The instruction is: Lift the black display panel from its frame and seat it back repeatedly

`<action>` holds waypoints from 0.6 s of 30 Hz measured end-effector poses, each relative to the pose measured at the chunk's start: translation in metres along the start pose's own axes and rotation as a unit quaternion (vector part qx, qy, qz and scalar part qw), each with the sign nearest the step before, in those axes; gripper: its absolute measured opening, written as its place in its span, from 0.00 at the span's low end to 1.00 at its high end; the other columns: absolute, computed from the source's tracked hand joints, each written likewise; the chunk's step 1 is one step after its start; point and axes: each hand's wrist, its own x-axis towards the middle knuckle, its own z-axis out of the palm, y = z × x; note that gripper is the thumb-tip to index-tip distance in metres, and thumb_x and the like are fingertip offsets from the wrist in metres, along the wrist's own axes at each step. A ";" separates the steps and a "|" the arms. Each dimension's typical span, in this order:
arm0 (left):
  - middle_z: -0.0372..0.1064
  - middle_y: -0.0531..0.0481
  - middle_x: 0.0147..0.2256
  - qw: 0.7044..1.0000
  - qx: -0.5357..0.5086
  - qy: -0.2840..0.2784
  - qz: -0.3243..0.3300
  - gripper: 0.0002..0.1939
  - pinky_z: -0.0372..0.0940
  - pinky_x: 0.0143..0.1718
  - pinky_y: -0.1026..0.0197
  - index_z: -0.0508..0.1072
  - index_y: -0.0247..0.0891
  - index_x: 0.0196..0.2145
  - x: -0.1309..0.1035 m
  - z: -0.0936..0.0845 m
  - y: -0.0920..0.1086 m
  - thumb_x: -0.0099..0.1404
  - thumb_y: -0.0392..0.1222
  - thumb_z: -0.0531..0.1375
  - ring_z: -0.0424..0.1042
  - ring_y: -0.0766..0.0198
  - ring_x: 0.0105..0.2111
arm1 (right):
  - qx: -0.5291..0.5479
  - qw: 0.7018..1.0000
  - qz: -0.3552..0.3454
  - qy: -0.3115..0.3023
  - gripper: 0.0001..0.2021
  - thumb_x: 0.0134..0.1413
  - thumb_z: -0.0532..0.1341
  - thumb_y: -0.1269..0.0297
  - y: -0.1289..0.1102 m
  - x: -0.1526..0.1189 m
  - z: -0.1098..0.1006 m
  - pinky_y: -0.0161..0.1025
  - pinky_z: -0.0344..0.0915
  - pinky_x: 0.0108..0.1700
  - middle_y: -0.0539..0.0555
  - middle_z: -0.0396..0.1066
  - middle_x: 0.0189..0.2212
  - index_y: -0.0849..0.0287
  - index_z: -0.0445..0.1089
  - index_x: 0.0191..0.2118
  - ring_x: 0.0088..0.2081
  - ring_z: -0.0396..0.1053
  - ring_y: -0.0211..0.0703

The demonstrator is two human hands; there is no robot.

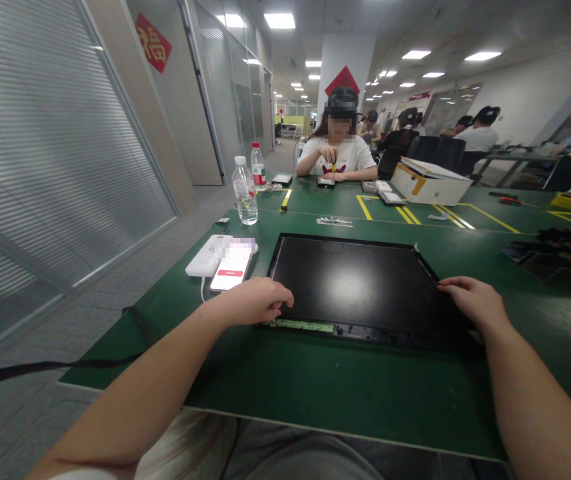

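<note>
A flat black LCD screen panel (350, 280) lies face up on the green table, with a strip of green circuit board (305, 326) along its near edge. My left hand (265, 301) curls over the panel's near left corner, its fingers bent together at the frame; the underside of the grip is hidden. On the opposite side, my right hand (475, 307) pinches the right edge between thumb and fingers. Just beyond my left hand, a phone with a lit screen (233, 267) leans against a white box-shaped device (208, 255) with a cable.
Two plastic bottles, one nearer (245, 197) and one red-capped (258, 167), stand at the back left. Across the green table (315, 387) a co-worker (338, 143) holds a yellow-handled screwdriver. A white box (430, 181) and dark stacked parts (560, 253) sit to the right.
</note>
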 end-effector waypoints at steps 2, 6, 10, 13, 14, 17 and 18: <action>0.74 0.52 0.33 1.000 0.000 0.001 -0.001 0.16 0.61 0.31 0.65 0.76 0.40 0.43 0.000 0.000 0.000 0.58 0.28 0.59 0.72 0.63 0.32 | 0.006 1.000 0.003 0.000 0.10 0.41 0.62 0.60 0.000 0.000 0.000 0.41 0.60 0.39 0.55 0.77 0.32 0.55 0.78 0.30 0.37 0.70 0.49; 0.74 0.52 0.33 1.000 -0.011 -0.003 -0.009 0.17 0.60 0.31 0.65 0.76 0.40 0.44 0.000 0.000 -0.001 0.58 0.28 0.60 0.72 0.64 0.31 | 0.003 1.000 0.007 0.000 0.09 0.42 0.62 0.61 -0.001 -0.001 0.000 0.41 0.60 0.40 0.54 0.77 0.32 0.55 0.78 0.31 0.38 0.70 0.49; 0.74 0.53 0.32 0.999 -0.025 -0.007 -0.019 0.16 0.60 0.31 0.65 0.76 0.40 0.44 0.000 0.000 -0.003 0.58 0.29 0.60 0.71 0.64 0.30 | 0.001 1.000 0.009 -0.002 0.08 0.43 0.62 0.61 -0.003 -0.002 -0.001 0.41 0.60 0.40 0.54 0.77 0.32 0.55 0.78 0.30 0.38 0.70 0.49; 0.73 0.54 0.31 0.999 -0.028 -0.009 -0.030 0.14 0.60 0.30 0.65 0.75 0.41 0.45 0.000 0.000 -0.004 0.61 0.34 0.61 0.71 0.64 0.30 | 0.006 1.000 0.009 0.001 0.08 0.42 0.62 0.61 -0.003 -0.002 -0.001 0.41 0.60 0.39 0.54 0.77 0.32 0.54 0.78 0.30 0.37 0.70 0.49; 0.73 0.53 0.32 0.999 -0.023 -0.006 -0.037 0.13 0.60 0.30 0.65 0.75 0.42 0.45 0.001 0.001 -0.005 0.62 0.36 0.61 0.71 0.63 0.31 | 0.006 1.000 0.009 0.001 0.08 0.42 0.62 0.61 -0.004 -0.002 -0.001 0.41 0.60 0.39 0.54 0.77 0.32 0.54 0.77 0.30 0.37 0.70 0.50; 0.73 0.49 0.37 0.997 0.003 0.023 -0.075 0.12 0.62 0.33 0.63 0.76 0.41 0.45 0.002 0.003 -0.007 0.66 0.44 0.59 0.72 0.60 0.35 | 0.006 1.000 0.012 -0.003 0.08 0.42 0.62 0.62 -0.004 -0.002 -0.002 0.42 0.60 0.40 0.53 0.77 0.32 0.54 0.77 0.30 0.37 0.70 0.50; 0.73 0.47 0.40 0.995 0.014 0.038 -0.094 0.13 0.63 0.34 0.62 0.76 0.41 0.46 0.002 0.004 -0.009 0.67 0.45 0.58 0.73 0.58 0.37 | 0.006 1.000 0.014 -0.005 0.08 0.43 0.62 0.62 -0.004 -0.002 -0.002 0.41 0.60 0.40 0.53 0.77 0.32 0.54 0.77 0.30 0.38 0.70 0.50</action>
